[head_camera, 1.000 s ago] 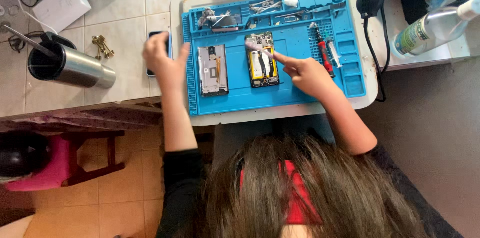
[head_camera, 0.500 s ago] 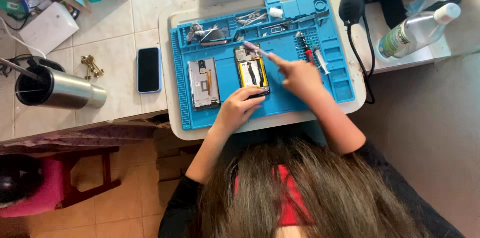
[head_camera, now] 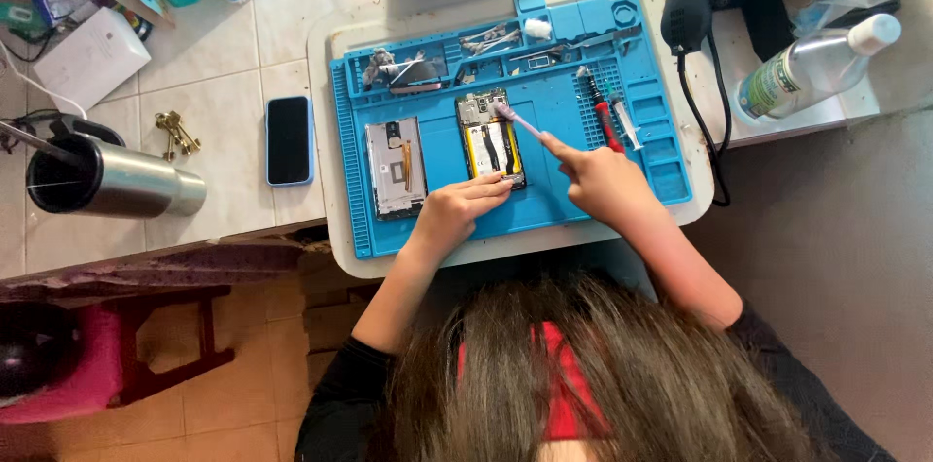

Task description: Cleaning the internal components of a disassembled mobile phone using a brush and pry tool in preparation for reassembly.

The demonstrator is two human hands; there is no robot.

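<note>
At frame centre on the blue mat [head_camera: 564, 195], the opened phone [head_camera: 491, 136], thin, rigid and fragile inside, is pinned at its lower edge by left hand [head_camera: 452, 214] fingertips, while right hand [head_camera: 603, 185] pinches a slim lilac tool [head_camera: 515, 119].

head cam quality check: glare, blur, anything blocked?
Head view: even, soft light with weak shadows; mild sheen on the steel tumbler and the dark phone. Blue mat and opened phone sharp; left hand and right hand unblurred. Hair blocks the lower frame.
</note>
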